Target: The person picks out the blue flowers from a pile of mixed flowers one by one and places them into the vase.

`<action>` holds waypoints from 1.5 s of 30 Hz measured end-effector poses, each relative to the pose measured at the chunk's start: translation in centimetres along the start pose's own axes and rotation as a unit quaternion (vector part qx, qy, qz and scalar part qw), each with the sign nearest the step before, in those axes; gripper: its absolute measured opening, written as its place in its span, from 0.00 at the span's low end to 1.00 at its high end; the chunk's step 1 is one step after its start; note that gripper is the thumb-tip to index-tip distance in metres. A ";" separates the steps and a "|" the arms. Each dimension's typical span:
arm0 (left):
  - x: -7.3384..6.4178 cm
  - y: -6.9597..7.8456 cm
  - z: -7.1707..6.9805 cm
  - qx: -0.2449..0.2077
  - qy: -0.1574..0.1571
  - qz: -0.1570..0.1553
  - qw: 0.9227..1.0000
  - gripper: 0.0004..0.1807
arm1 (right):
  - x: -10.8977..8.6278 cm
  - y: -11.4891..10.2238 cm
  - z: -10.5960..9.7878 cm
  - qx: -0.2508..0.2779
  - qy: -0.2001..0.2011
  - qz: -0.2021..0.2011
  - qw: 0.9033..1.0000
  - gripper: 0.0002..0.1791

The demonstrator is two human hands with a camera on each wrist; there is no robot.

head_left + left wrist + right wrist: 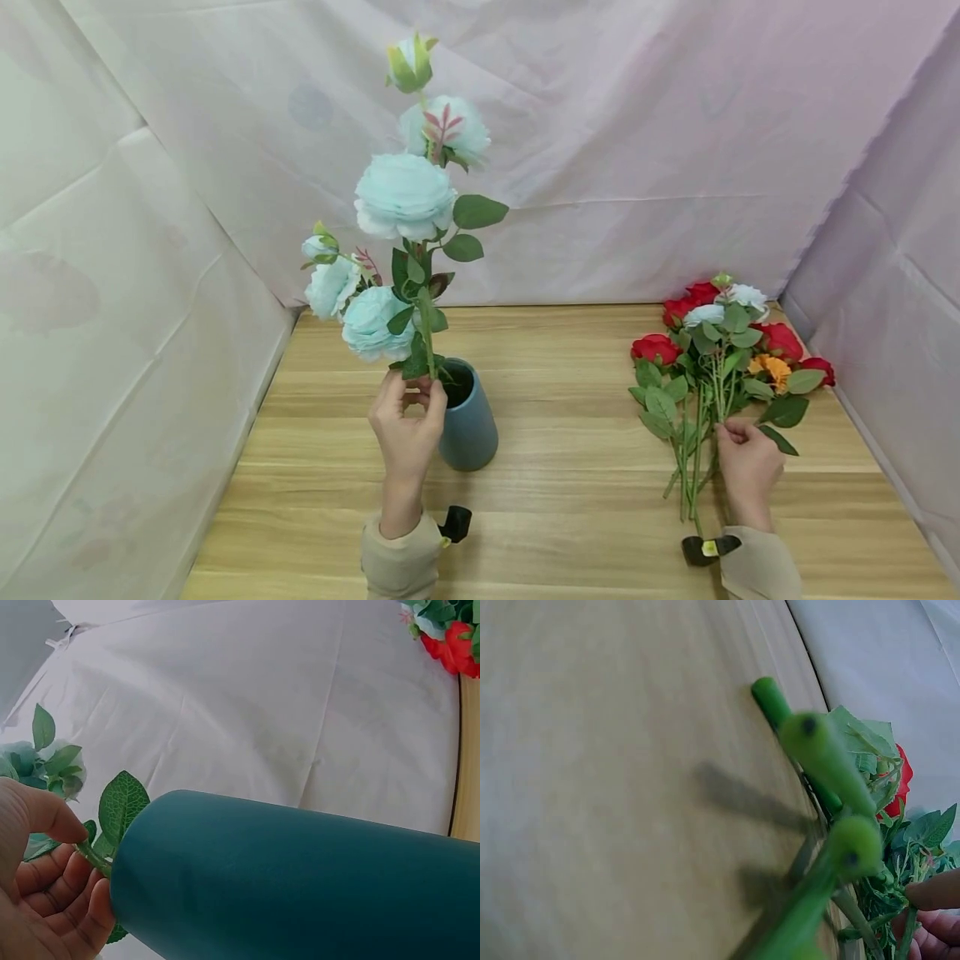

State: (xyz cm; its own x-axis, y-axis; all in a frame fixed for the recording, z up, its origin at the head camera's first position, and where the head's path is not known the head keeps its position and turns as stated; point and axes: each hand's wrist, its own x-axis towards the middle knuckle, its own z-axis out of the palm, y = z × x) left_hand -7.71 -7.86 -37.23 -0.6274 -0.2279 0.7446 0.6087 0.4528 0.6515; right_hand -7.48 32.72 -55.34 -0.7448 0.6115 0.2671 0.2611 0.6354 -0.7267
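My left hand (407, 425) pinches the green stem of a tall spray of pale blue flowers (405, 196) between thumb and fingertips. It is at the left rim of an upright blue-grey vase (470, 429). The stem (96, 859) runs to the vase mouth in the left wrist view, its lower end hidden behind the vase wall. Over on the right, my right hand (750, 462) pinches a thin green stem (908, 934) among a bunch of flowers on the table. White and pale blue blooms (705, 315) top that bunch.
Red roses (656, 348) and an orange flower (772, 371) lie in the bunch, their cut stem ends (855, 847) pointing toward the table's front. A pale cloth (600, 150) hangs behind and at both sides of the wooden table (570, 500).
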 end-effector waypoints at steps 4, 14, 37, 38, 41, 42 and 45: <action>0.0 -0.1 0.2 0.016 0.014 0.027 0.999 0.07 | -0.1 -0.1 -0.2 -0.005 -0.008 0.000 1.000 0.10; -0.1 1.6 0.5 0.041 0.031 0.036 0.998 0.09 | -0.1 -0.2 -0.3 -0.006 -0.008 -0.004 1.000 0.08; -1.4 1.2 1.1 0.051 0.082 0.050 0.994 0.05 | -0.1 -0.3 -0.3 -0.008 -0.033 0.023 0.999 0.10; -1.5 1.1 1.1 0.050 0.083 0.048 0.994 0.04 | -0.1 -0.3 -0.3 -0.008 -0.035 0.023 0.999 0.10; -1.6 1.1 1.1 0.047 0.082 0.041 0.995 0.04 | -0.1 -0.3 -0.2 -0.005 -0.037 0.023 0.999 0.10; -1.6 1.1 1.1 0.046 0.082 0.039 0.995 0.05 | -0.1 -0.3 -0.2 -0.005 -0.036 0.022 0.999 0.10; -1.6 1.2 1.0 0.042 0.083 0.037 0.995 0.07 | -0.1 -0.3 -0.2 -0.004 -0.033 0.020 0.999 0.10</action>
State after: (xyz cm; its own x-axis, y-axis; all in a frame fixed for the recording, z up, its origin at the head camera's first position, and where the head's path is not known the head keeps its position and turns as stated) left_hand -6.47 -6.07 -37.78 -0.4895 -0.3270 0.8084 0.6026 0.5432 0.5846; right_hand -7.38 32.60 -55.04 -0.7729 0.6037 0.1955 0.2954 0.6149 -0.7312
